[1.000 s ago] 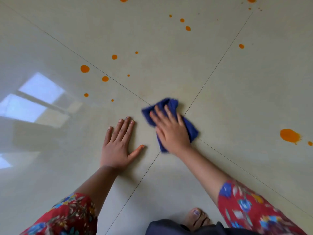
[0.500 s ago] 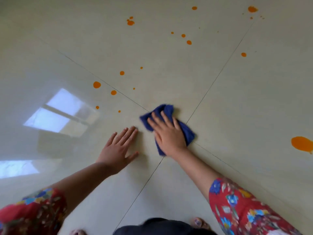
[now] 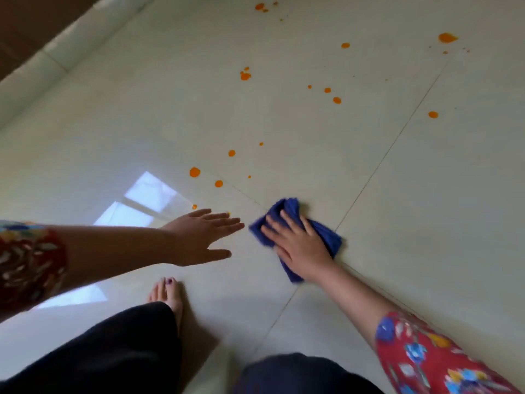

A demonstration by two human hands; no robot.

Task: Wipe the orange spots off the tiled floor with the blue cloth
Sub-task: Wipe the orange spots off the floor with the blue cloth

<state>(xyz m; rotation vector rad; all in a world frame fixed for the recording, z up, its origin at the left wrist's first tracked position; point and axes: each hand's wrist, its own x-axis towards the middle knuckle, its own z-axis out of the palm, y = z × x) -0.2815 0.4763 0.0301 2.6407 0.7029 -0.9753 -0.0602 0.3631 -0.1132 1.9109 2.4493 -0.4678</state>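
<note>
A: What is the right hand doing?
B: The right hand (image 3: 298, 245) lies flat on the blue cloth (image 3: 326, 237), fingers straight and spread, pressing it onto the tiled floor (image 3: 426, 223). No finger curls round it.
A: Where does the cloth sit?
B: Bunched up, at the crossing of two grout lines (image 3: 377, 163), its edges blurred.
A: The other hand?
B: The left hand (image 3: 201, 240) is spread and holds nothing, fingertips just beside the cloth. I cannot tell whether it touches the floor.
A: The spots?
B: The orange spots (image 3: 195, 172) are scattered over the tiles beyond both hands, two tiny ones by the left fingers. A bare foot (image 3: 167, 294) stands near that hand, beside a window's reflection (image 3: 147, 200)
</note>
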